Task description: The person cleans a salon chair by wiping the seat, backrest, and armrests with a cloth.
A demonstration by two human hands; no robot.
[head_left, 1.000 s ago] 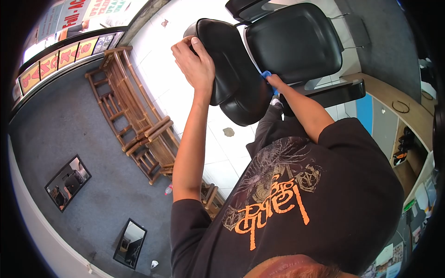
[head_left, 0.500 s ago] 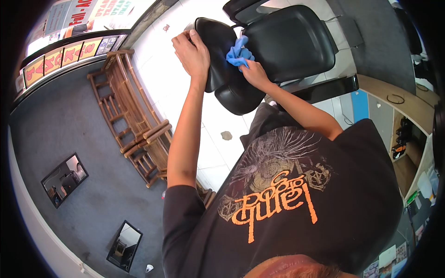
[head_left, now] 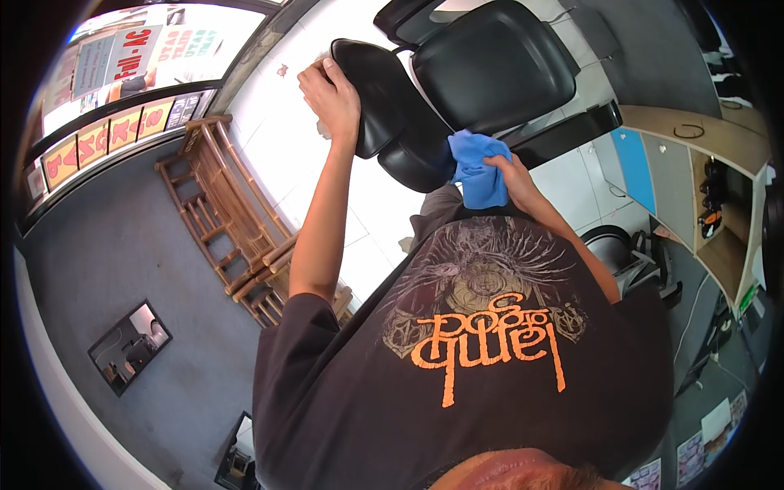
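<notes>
A black padded barber-style chair (head_left: 494, 65) stands in front of me, its backrest (head_left: 371, 94) on the near left side. My left hand (head_left: 331, 100) grips the outer edge of the backrest, with some fingers hidden behind it. A crumpled blue cloth (head_left: 480, 175) hangs from my right hand (head_left: 516, 181), pinched between thumb and fingers. The cloth is close to my shirt, beside the lower end of the black cushion (head_left: 416, 159), and seems to overlap its edge; whether it touches, I cannot tell.
A bamboo bench (head_left: 224, 204) runs along the left over white floor tiles. Mirrors (head_left: 131, 347) hang on the grey wall. To the right is a wooden counter (head_left: 694, 135) with cabinets and open shelves. The chair's black armrest (head_left: 563, 139) extends toward it.
My right hand has drawn the cloth off the backrest, toward my body and to the right, and the cloth now hangs more spread out. My left hand stays on the backrest edge.
</notes>
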